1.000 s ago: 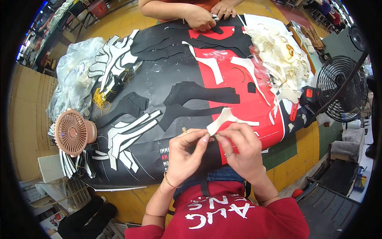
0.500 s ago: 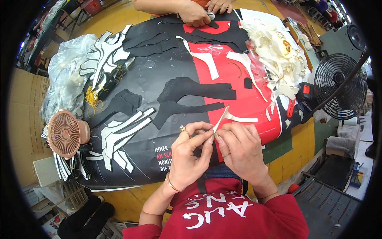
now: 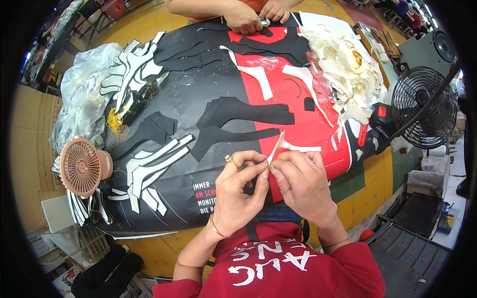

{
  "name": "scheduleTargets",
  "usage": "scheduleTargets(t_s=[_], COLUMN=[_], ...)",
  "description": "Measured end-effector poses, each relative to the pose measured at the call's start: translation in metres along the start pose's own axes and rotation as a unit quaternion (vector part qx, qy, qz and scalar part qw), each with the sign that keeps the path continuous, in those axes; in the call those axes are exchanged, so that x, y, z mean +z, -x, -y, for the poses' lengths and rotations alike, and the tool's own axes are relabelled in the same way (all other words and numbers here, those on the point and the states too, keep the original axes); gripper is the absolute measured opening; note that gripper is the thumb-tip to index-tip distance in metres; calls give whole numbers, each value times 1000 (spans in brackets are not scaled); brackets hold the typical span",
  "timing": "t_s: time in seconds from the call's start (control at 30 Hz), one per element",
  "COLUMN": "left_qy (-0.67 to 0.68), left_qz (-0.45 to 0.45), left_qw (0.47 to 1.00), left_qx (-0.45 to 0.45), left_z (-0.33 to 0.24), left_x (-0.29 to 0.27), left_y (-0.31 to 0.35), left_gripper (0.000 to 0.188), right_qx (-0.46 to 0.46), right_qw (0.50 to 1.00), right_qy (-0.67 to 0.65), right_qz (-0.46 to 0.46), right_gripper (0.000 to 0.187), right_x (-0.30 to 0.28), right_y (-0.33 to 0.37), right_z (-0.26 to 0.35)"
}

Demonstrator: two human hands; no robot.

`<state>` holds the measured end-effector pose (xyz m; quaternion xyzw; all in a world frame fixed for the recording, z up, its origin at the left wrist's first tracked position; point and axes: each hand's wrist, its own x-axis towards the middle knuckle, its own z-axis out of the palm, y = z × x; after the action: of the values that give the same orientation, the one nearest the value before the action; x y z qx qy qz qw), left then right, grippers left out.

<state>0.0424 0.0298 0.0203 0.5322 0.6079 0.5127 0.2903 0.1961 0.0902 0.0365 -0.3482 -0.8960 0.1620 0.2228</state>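
Observation:
My left hand [image 3: 240,191] and my right hand [image 3: 301,184] meet at the near edge of a table covered by a black and red printed sheet [image 3: 198,94]. Both pinch the end of a thin white cut-out strip [image 3: 288,145], fingertips touching at its lower tip. The strip rises from my fingers and bends right over the red part of the sheet. Two black cut-out pieces [image 3: 243,111] lie flat just beyond my hands. A gold ring sits on my left hand and a bracelet on that wrist.
A small pink desk fan [image 3: 82,166] stands at the left beside stacked white cut-outs [image 3: 149,171]. White scraps [image 3: 343,59] pile up at the far right. A black floor fan [image 3: 422,107] stands right of the table. Another person's hands [image 3: 248,15] work at the far edge.
My hands have drawn closer together on the white strip, which now stands narrower and more upright. The view has shifted slightly; the other person's hands stay at the far edge.

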Motion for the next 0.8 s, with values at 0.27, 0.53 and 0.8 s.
scheduleTargets(t_s=[0.27, 0.53, 0.8], left_qy=[-1, 117, 9], left_qz=[8, -16, -22], left_qw=[1000, 989, 999], left_qx=[22, -84, -25], left_z=[7, 20, 8], left_x=[3, 3, 1], left_y=[-2, 1, 4], left_gripper=[16, 14, 12], right_qx=[2, 34, 4], right_qw=[1000, 994, 999], right_qy=[0, -105, -44], right_qz=[-25, -3, -10], right_gripper=[9, 7, 8], right_x=[4, 6, 6], right_y=[-3, -4, -4], right_z=[-2, -10, -4])
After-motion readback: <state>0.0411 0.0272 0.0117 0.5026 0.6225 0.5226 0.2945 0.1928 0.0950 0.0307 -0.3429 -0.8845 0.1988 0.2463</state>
